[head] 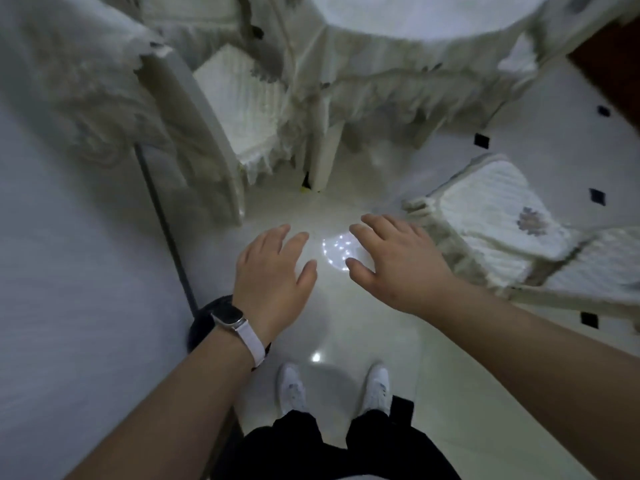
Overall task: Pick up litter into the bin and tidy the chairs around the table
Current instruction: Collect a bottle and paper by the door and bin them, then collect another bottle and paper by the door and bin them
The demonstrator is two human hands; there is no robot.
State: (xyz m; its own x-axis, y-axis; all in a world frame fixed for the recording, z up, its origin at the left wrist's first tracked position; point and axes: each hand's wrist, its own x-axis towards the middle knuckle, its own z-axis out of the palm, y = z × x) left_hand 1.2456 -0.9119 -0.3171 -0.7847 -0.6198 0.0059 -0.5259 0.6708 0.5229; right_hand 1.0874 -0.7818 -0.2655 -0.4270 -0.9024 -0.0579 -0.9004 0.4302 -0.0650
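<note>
Two chairs stand askew from the worktop (398, 36): the left chair (242, 105) is half tucked under its fringed cloth, and the right chair (485, 220) is pulled well out and turned. The left hand (273, 271) and right hand (398, 261) hover above the floor, fingers (377, 223) spread, holding nothing. The step in hand looks like chair-tidying. The next move calls for gripping the right chair and sliding it in square. A yellowish scrap (304, 189) by the worktop's leg (too small to identify) may be litter.
</note>
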